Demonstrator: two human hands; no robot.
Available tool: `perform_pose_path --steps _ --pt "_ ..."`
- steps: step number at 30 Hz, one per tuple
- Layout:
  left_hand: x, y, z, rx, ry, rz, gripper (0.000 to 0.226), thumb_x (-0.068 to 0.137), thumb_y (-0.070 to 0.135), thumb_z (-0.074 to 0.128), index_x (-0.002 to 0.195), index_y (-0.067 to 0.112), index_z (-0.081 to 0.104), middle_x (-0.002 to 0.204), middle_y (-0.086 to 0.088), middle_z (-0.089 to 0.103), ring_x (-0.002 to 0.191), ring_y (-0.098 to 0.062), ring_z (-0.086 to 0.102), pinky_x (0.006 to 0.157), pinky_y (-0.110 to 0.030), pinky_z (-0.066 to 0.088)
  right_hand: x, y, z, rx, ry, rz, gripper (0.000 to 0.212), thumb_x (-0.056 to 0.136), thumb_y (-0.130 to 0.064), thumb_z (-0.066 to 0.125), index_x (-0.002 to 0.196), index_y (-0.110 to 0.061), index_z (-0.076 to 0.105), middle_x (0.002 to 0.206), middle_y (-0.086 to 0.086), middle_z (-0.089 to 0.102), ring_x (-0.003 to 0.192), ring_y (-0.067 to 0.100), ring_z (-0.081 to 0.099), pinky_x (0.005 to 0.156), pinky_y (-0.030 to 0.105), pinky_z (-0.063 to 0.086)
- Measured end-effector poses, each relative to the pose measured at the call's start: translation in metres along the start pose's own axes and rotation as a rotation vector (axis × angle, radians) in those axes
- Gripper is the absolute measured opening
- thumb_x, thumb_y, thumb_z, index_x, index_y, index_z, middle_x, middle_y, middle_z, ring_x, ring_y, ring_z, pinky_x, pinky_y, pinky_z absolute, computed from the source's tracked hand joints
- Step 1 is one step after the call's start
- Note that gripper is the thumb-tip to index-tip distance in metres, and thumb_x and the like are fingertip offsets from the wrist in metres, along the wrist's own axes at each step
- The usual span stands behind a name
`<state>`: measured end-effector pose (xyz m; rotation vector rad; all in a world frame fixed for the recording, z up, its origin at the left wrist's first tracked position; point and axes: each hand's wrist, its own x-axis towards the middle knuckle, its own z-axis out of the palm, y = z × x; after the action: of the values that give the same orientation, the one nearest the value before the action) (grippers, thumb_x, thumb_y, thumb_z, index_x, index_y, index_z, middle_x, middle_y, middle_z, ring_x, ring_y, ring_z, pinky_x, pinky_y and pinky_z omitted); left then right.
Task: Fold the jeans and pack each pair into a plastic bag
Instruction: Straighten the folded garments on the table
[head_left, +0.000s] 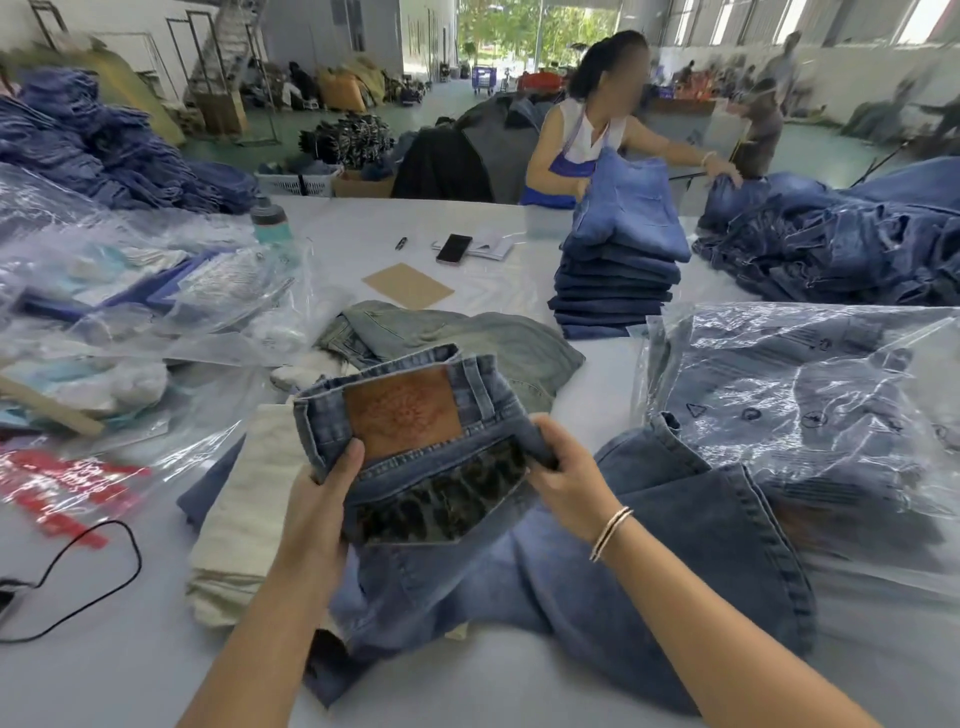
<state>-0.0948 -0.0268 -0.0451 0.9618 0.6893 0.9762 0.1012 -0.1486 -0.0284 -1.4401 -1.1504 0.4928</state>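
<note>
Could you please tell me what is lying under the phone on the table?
The phone rests on some white papers, which stick out to its right. How many sheets there are, and anything beneath them, cannot be seen.

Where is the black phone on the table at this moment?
In the head view, the black phone lies far across the table, above centre, on white papers, beyond the brown card and left of the stack of folded jeans.

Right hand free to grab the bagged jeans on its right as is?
Probably not: the right hand grips the jeans' waistband along with the left hand. The bagged jeans lie unobstructed beside it.
</note>
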Motion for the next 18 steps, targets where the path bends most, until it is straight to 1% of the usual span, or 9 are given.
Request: perform_pose_path --steps 2,5,7,9,11,13,15,16,18 --pt "0.003 0.007 -0.001 -0.058 -0.073 0.056 0.025 0.080 0.021 0.061 0.100 0.019 0.074 0.101 -0.004 0.074 0.090 -0.020 0.071 0.068 -0.027 0.058 0.011 -0.013 -0.008 0.068 0.071 -0.066 0.049 0.075 0.010 0.048 0.095 -0.033 0.064 0.090 -0.017 0.065 0.089 -0.002 0.057 0.083 0.020 0.047" --pt "-0.001 0.010 0.000 -0.214 -0.159 -0.041 0.027 0.078 0.018 0.055 0.090 0.022 0.079 0.094 -0.003 0.075 0.083 -0.019 0.072 0.065 -0.029 0.058 0.030 -0.013 -0.006 0.023 0.099 0.012 0.046 0.085 0.001 0.055 0.110 -0.037 0.061 0.108 -0.007 0.064 0.103 0.013 0.060 0.094 0.037 0.051" --pt "-0.006 0.010 0.007 -0.251 -0.234 -0.111 0.024 0.074 0.024 0.058 0.085 0.020 0.080 0.091 -0.003 0.075 0.079 -0.020 0.073 0.062 -0.029 0.058 0.042 -0.004 0.002 -0.233 0.050 0.116 0.046 0.090 -0.008 0.059 0.132 -0.025 0.048 0.129 0.001 0.051 0.119 0.017 0.050 0.106 0.042 0.040" --pt "-0.011 0.014 0.019 -0.244 -0.338 -0.131 0.030 0.059 0.033 0.080 0.085 0.018 0.080 0.091 -0.004 0.075 0.080 -0.022 0.073 0.063 -0.030 0.058 0.051 0.004 0.012 -0.280 -0.103 0.197 0.044 0.096 -0.013 0.052 0.139 -0.016 0.040 0.146 0.008 0.038 0.135 0.021 0.036 0.115 0.044 0.024" --pt "-0.006 0.020 0.027 -0.267 -0.388 -0.118 0.041 0.051 0.038 0.086 0.085 0.017 0.079 0.093 -0.006 0.075 0.081 -0.024 0.073 0.065 -0.033 0.059 0.055 0.006 0.019 -0.071 -0.146 0.257 0.030 0.100 -0.018 0.044 0.126 -0.006 0.053 0.134 0.016 0.052 0.122 0.024 0.047 0.112 0.048 0.029" --pt "0.010 0.027 0.026 -0.277 -0.288 -0.101 0.025 0.072 0.036 0.069 0.086 0.018 0.079 0.095 -0.005 0.075 0.082 -0.024 0.072 0.065 -0.033 0.059 0.055 0.008 0.017 0.082 0.018 0.281 0.031 0.099 -0.028 0.046 0.102 0.000 0.061 0.100 0.013 0.062 0.094 0.018 0.055 0.093 0.038 0.045" --pt "0.029 0.030 0.015 -0.240 -0.147 -0.124 0.032 0.086 0.038 0.054 0.091 0.019 0.079 0.102 -0.006 0.074 0.089 -0.024 0.072 0.067 -0.033 0.059 0.059 0.013 0.011 -0.008 0.182 0.233 0.028 0.094 -0.033 0.055 0.077 -0.012 0.058 0.069 0.003 0.053 0.065 0.009 0.046 0.063 0.024 0.040" --pt "0.036 0.026 0.009 -0.220 -0.126 -0.165 0.037 0.088 0.044 0.052 0.098 0.019 0.077 0.109 -0.008 0.072 0.096 -0.024 0.070 0.071 -0.034 0.059 0.061 0.015 0.011 -0.075 0.232 0.214 0.028 0.092 -0.034 0.058 0.071 -0.016 0.054 0.062 -0.001 0.048 0.057 0.008 0.040 0.055 0.022 0.035" --pt "0.036 0.004 -0.002 -0.161 -0.163 -0.305 0.051 0.084 0.053 0.051 0.115 0.017 0.071 0.120 -0.011 0.067 0.107 -0.024 0.066 0.083 -0.036 0.057 0.066 0.019 0.015 -0.082 0.275 0.190 0.029 0.091 -0.034 0.060 0.070 -0.015 0.053 0.058 -0.002 0.044 0.054 0.009 0.036 0.053 0.024 0.032"
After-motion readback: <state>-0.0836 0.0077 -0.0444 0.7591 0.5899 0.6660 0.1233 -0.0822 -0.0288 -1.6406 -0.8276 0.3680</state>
